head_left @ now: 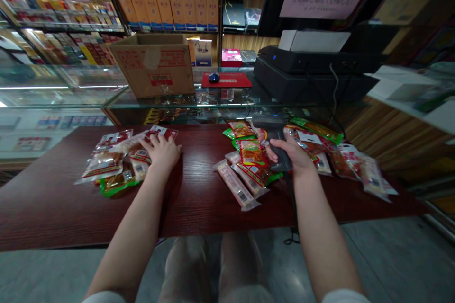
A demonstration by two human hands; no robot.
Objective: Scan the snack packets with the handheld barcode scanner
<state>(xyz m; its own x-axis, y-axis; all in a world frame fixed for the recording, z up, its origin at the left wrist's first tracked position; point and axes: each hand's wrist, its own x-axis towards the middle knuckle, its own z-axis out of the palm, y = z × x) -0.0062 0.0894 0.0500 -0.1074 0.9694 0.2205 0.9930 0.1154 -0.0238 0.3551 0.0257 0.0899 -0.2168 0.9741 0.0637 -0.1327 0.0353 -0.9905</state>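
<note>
My right hand [296, 151] is wrapped round the handle of a black barcode scanner [279, 144], its cord hanging down past the table's front edge. The scanner is over a pile of snack packets [252, 151] in red, green and clear wrap. On the left, my left hand [163, 151] lies with fingers spread on the right side of a second heap of snack packets [106, 161]. Whether its fingertips grip a packet I cannot tell; they look flat on top. Several more packets [344, 156] lie to the right of the scanner.
The dark red table [192, 199] stands against a glass counter [170, 102]. On the counter are an open cardboard box [159, 64], a mouse [213, 77] on a red pad [238, 80], and black checkout equipment [305, 75]. Stocked shelves [167, 7] fill the back.
</note>
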